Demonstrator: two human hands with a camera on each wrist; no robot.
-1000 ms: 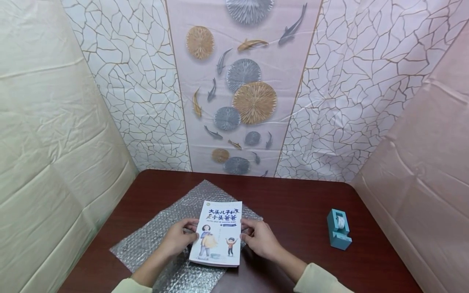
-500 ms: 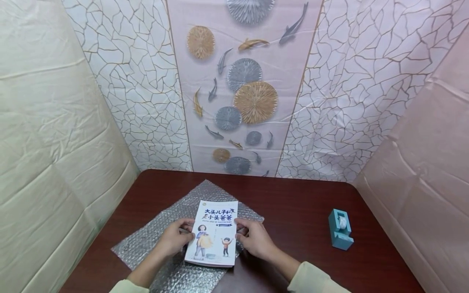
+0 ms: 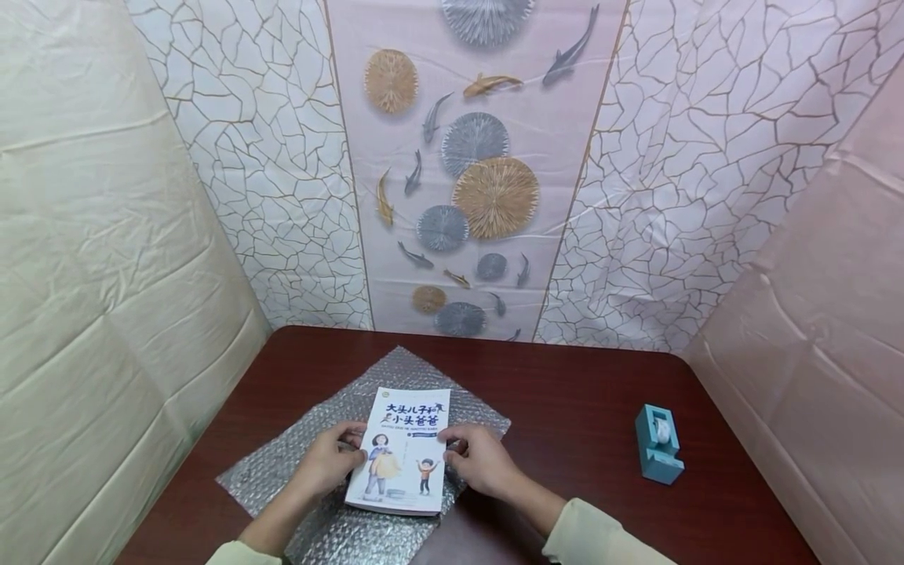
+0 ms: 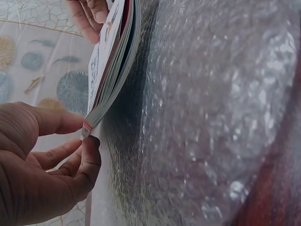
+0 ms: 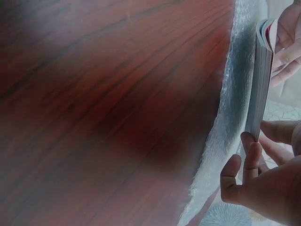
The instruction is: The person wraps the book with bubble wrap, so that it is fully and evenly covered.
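Holding book [image 3: 402, 451] above bubble wrap [image 3: 367, 541] | clamped on opposite edges by left hand [image 3: 326, 463] and right hand [image 3: 487, 464] | possibly slipping or landing skewed | likely cause: edge-only pinch, fanned, sagging pages [image 4: 115, 70]

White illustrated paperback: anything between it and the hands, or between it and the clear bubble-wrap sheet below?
Nothing visible. The left hand and right hand hold the paperback directly by its side edges. No object shows between its underside and the bubble-wrap sheet. The teal tape dispenser sits off to the right.
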